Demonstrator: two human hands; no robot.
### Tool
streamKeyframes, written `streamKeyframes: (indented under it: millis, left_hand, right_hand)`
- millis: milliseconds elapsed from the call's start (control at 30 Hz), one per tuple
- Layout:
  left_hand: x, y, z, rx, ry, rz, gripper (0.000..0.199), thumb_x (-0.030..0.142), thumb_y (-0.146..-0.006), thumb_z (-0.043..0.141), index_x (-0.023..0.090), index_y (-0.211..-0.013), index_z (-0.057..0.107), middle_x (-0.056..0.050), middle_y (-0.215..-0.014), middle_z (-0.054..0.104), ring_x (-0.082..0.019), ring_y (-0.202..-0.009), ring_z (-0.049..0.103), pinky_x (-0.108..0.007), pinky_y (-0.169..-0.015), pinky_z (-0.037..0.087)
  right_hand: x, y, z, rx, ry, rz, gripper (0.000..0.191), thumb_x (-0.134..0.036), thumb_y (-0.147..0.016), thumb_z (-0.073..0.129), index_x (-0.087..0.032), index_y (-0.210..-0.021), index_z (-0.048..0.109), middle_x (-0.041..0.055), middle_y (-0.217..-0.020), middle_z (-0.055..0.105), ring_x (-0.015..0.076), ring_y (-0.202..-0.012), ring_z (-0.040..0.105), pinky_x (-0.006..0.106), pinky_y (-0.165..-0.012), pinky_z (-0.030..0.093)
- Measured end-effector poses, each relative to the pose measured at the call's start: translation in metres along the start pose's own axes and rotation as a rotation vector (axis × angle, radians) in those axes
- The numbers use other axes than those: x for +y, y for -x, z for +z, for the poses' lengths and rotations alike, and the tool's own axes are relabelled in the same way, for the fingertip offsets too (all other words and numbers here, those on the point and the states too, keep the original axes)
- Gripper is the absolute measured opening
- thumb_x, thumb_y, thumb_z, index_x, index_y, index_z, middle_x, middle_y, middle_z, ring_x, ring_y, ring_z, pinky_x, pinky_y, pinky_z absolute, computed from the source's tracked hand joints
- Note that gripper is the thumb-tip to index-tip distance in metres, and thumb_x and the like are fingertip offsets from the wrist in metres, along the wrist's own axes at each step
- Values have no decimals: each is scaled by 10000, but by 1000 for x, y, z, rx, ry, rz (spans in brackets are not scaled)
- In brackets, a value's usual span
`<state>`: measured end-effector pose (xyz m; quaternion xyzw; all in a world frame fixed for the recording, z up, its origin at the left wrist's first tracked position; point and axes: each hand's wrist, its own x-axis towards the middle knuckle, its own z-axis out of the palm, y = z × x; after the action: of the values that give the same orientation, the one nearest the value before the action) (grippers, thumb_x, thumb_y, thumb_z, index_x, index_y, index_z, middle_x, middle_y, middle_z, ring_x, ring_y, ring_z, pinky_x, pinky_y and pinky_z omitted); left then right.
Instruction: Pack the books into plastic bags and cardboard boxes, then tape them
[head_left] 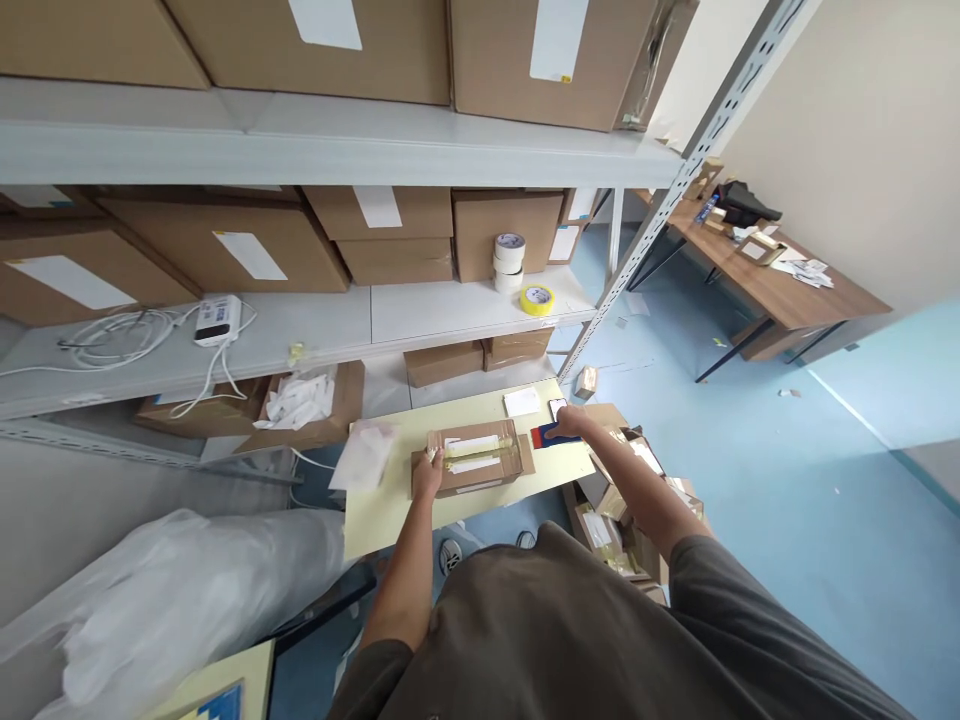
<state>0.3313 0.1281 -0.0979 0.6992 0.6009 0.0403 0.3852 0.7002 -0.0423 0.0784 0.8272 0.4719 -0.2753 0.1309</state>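
Note:
On the pale yellow tabletop [375, 527] lies a taped cardboard box [480, 477], with white labels and yellowish tape across its top. My left hand [428, 474] grips the box's left end. A second flat piece of cardboard [528, 455] shows from under its right side. To the right of the box, my right hand [568, 422] is closed on a blue and red item [546, 436]; the fingers partly cover it, and its exact kind is unclear. Just beyond that hand lies a phone-like object [556, 407], beside a white paper slip [522, 402].
Above the tabletop, a grey shelf [450, 306] holds cartons, white tape rolls [508, 265], a yellow tape roll [537, 299] and a power strip [217, 320]. A pile of taped boxes [611, 525] stands at right. White plastic wrap [202, 580] bulges at left. Further off is a brown desk [817, 290].

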Motion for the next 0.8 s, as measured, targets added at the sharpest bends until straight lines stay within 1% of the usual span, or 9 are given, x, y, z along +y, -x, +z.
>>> streamKeyframes:
  millis: [133,200,267,367,467,533,600,700,800]
  left_hand:
    - [5,2,-2,17,-20,-17,531,554,-1065,397,166,-1341,632,-194,-1276,752,-340,-1201,705,-366,-956,523]
    - [7,3,-3,26,-19,-21,503,540,-1060,417,170,-1315,642,-188,-1250,761,-339,-1186,710,-364,-943,528]
    - [9,4,-4,36,-12,-28,475,532,-1053,436,179,-1284,654,-176,-1222,772,-336,-1173,714,-362,-936,531]
    - [12,6,-7,48,-13,-34,452,532,-1047,445,194,-1246,668,-165,-1188,781,-337,-1150,719,-367,-929,536]
    - [15,9,-10,52,-23,-35,441,520,-1047,448,191,-1236,672,-172,-1181,777,-345,-1149,718,-377,-931,540]
    - [17,11,-11,56,-26,-43,430,510,-1047,454,188,-1233,670,-176,-1185,772,-346,-1158,716,-376,-934,542]
    - [19,12,-12,60,-34,-54,426,512,-1046,461,188,-1227,668,-180,-1193,768,-349,-1164,715,-375,-933,545]
    - [19,11,-12,64,-50,-64,430,521,-1044,469,185,-1230,662,-186,-1208,764,-356,-1178,711,-382,-944,545]
    - [19,10,-13,57,-44,-46,430,506,-1050,460,177,-1256,646,-192,-1246,756,-350,-1201,702,-382,-967,541]
  right_hand:
    - [10,-2,7,12,-65,-1,593,-617,-778,851,-124,-1102,787,199,-1098,788,321,-993,734,306,-783,513]
    - [9,-6,14,29,-109,21,599,-617,-742,881,-131,-1081,794,206,-1116,783,343,-1027,726,328,-819,521]
    - [-1,-13,23,41,-140,39,610,-613,-715,901,-135,-1079,799,215,-1137,778,361,-1058,721,351,-853,530]
    - [-28,-25,41,54,-153,41,580,-569,-750,886,-125,-1114,796,234,-1163,770,375,-1088,719,380,-898,542]
    - [-51,-30,66,67,-164,64,477,-429,-801,854,-116,-1154,784,248,-1218,756,380,-1174,694,389,-962,531]
    - [-58,-27,86,57,-175,83,405,-375,-838,814,-113,-1146,783,247,-1200,761,364,-1164,701,375,-947,535]
    - [-56,-22,106,58,-194,123,369,-403,-945,692,-124,-1174,768,235,-1190,764,335,-1122,721,362,-905,543]
    - [-44,-16,132,98,-326,326,426,-476,-1052,505,-173,-1257,724,191,-1215,764,304,-1132,725,357,-905,531]
    - [-30,-13,149,74,-414,426,414,-442,-1060,479,-188,-1297,704,187,-1286,741,305,-1221,694,362,-954,510]
